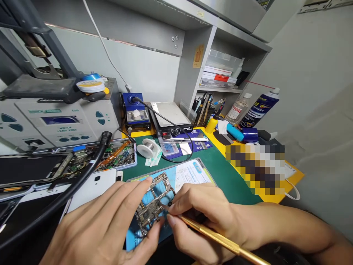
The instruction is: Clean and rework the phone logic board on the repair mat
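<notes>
My left hand (110,221) grips a circuit board (150,212) by its edges, fingers along the far side and thumb at the near edge. The board has cut-out gaps and small chips, and it is tilted over a blue and white work mat (180,176). Between the thumb and fingers of my right hand (202,217) is a gold-coloured precision knife (217,238) with a knurled handle. Its tip points at the middle of the board; whether it touches cannot be made out.
A solder spool (149,148), a soldering station (135,112) and a flat heating plate (171,117) stand behind the mat. A thick black hose (91,167) crosses the left side over phone parts. Bottles and a spray can (258,109) are at the right back.
</notes>
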Available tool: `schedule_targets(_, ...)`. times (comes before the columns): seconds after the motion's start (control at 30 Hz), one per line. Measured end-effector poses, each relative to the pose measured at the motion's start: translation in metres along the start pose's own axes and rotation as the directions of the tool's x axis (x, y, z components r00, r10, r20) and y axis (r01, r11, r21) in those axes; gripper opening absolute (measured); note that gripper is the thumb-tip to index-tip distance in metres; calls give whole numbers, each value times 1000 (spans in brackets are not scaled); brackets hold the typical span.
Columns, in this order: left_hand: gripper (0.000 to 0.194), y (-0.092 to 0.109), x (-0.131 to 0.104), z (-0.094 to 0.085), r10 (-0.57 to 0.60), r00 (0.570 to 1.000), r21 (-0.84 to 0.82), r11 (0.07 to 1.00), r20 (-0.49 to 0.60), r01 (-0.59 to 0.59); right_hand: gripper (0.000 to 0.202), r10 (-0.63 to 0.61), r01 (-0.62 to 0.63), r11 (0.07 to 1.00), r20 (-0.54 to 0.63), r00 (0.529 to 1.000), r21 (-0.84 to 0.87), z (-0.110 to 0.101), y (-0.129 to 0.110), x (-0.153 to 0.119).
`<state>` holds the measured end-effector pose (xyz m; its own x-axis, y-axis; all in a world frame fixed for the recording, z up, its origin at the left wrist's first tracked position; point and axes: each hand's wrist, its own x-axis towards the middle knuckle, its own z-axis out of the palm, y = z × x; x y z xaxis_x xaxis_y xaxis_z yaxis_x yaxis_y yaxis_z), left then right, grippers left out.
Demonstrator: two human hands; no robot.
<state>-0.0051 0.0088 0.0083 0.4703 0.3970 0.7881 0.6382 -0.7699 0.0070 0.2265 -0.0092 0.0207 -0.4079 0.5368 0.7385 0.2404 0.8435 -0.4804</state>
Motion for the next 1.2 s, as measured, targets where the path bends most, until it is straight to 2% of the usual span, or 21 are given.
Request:
schedule_targets(0.1, 36, 1, 3, -4, 23, 997, -35, 999, 74, -21, 22, 22, -22, 1000, 20, 1000, -6, -3, -3, 2)
schedule_targets(0.17, 36, 2, 6, -7, 10, 996, -36, 999, 87, -7, 24, 24, -24, 1000, 37, 999, -5, -4, -4, 3)
schedule_targets(0.7, 35, 2, 5, -8, 14, 997, -40, 999, 77, -11, 24, 2, -4, 1000, 58, 998, 26, -4, -3, 2)
schedule_targets(1.2, 40, 3, 3, -9, -8, 994, -36, 999, 113, 12, 23, 2, -4, 999, 50, 999, 39, -2, -3, 2)
